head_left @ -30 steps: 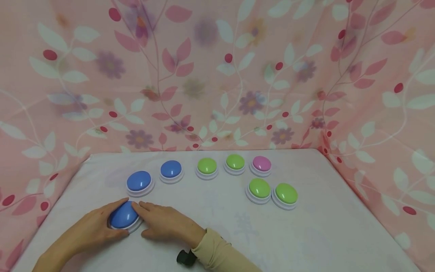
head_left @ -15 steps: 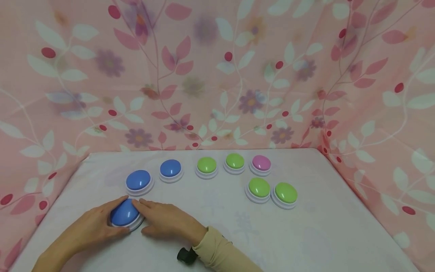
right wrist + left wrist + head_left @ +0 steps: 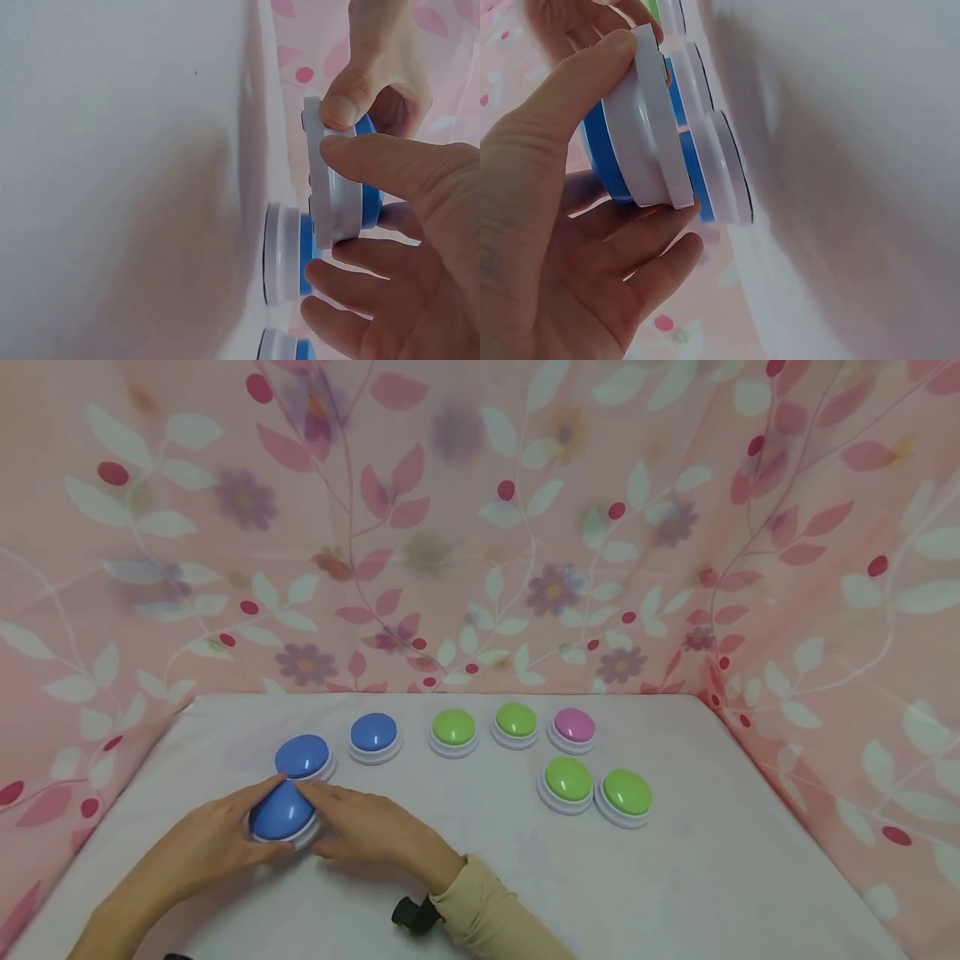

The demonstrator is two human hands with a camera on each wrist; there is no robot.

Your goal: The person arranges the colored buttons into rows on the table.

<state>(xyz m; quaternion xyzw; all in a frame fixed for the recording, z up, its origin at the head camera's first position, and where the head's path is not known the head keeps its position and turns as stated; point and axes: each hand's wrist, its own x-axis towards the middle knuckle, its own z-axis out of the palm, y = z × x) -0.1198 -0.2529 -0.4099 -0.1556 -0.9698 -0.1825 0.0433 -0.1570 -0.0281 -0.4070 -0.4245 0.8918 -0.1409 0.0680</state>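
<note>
Both hands hold a blue push button with a white base (image 3: 281, 812), lifted off the table. My left hand (image 3: 213, 837) grips its left side, thumb on the white base and fingers round the far edge in the left wrist view. From the other side my right hand (image 3: 378, 831) grips it with thumb and fingers, as the right wrist view also shows. The raised button's underside (image 3: 316, 180) faces the table, apart from it. Just behind it stands another blue button (image 3: 302, 757), partly covered by the left fingertips in the head view.
A third blue button (image 3: 373, 732) stands further back. Several green buttons (image 3: 453, 727) and one pink button (image 3: 574, 725) stand on the white-covered table (image 3: 487, 877). Floral pink cloth (image 3: 480, 527) walls the back and sides. A black object (image 3: 415, 915) sits at the right wrist.
Both hands have raised the held blue button from the table, and it has shifted slightly up and right in the head view. The other buttons stay in place.
</note>
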